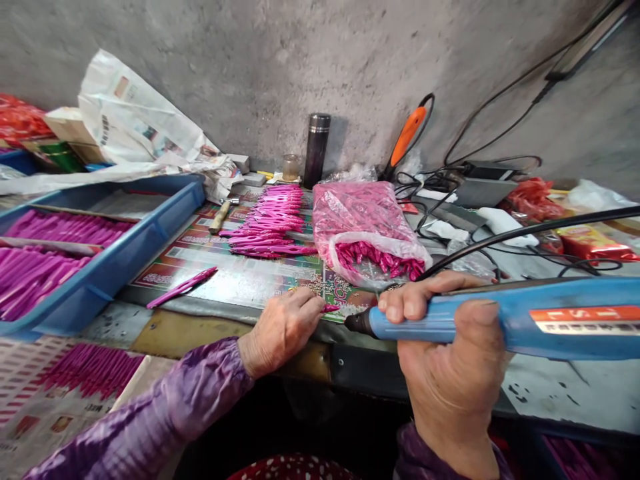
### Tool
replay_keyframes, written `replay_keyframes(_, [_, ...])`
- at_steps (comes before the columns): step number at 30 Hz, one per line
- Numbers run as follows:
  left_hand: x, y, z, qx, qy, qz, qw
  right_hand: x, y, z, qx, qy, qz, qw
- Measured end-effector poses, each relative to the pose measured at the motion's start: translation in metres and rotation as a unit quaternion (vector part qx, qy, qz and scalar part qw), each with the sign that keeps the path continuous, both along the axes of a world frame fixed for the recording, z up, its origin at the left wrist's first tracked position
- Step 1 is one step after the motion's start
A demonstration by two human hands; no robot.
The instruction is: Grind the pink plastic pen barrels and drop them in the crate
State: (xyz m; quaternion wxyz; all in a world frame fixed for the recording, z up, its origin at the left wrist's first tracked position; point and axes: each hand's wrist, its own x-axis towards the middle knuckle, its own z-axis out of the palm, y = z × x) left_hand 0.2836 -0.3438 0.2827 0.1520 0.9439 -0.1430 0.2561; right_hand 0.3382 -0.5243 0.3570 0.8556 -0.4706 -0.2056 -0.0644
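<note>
My right hand [457, 373] is wrapped around a blue electric screwdriver [520, 320], held level with its black nose pointing left. My left hand [287, 327] is closed at the bench's front edge, pinching a slim magenta piece [331, 309]. Only the piece's tip shows, just left of the driver's nose; the fingers hide the rest. Whether the driver's bit touches it I cannot tell. Tiny metal bits [327, 290] are scattered just behind my left hand. A long, pointed magenta piece [183, 287] lies alone to the left. Behind is a heap of similar pieces [273, 220].
A plastic bag of short magenta parts [367, 220] sits behind the driver. Left stands a blue tray [135, 250] of magenta pieces. A dark flask [317, 150], a small hammer [220, 217] and an orange-handled tool [409, 137] are at the back. Black cables [550, 230] cross the right side.
</note>
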Motion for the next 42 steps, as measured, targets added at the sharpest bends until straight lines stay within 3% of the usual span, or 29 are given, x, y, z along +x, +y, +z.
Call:
replay_keyframes(4, [-0.013,-0.009,0.01,-0.155,0.043,0.025,0.987,-0.008,-0.002,0.004,-0.007,-0.018,0.013,1.0])
replay_keyframes(7, [-0.028,-0.017,0.026,-0.299,0.102,0.048,0.948,-0.013,-0.003,0.007,-0.023,-0.042,0.025,0.999])
replay_keyframes(9, [-0.039,-0.021,0.035,-0.395,0.165,0.069,0.901,-0.017,-0.003,0.009,-0.034,-0.056,0.038,0.997])
replay_keyframes(12, [-0.057,-0.025,0.04,-0.548,0.245,0.076,0.796,-0.022,-0.001,0.011,-0.05,-0.067,0.053,0.995])
replay_keyframes(16, [-0.079,-0.03,0.036,-0.668,0.306,0.093,0.672,-0.029,0.002,0.013,-0.067,-0.066,0.069,0.993])
replay_keyframes(19, [-0.091,-0.034,0.031,-0.716,0.306,0.1,0.62,-0.034,0.003,0.014,-0.081,-0.077,0.081,0.99])
replay_keyframes(25, [-0.106,-0.045,0.023,-0.769,0.296,0.113,0.555,-0.042,0.007,0.014,-0.099,-0.078,0.081,0.989])
replay_keyframes(32, [-0.107,-0.054,0.019,-0.829,0.274,0.111,0.475,-0.049,0.012,0.015,-0.109,-0.078,0.089,0.987])
replay_keyframes(38, [-0.103,-0.061,0.014,-0.859,0.271,0.105,0.421,-0.053,0.011,0.015,-0.114,-0.084,0.098,0.985])
replay_keyframes(42, [-0.097,-0.065,0.012,-0.867,0.269,0.113,0.403,-0.053,0.012,0.014,-0.119,-0.091,0.094,0.984])
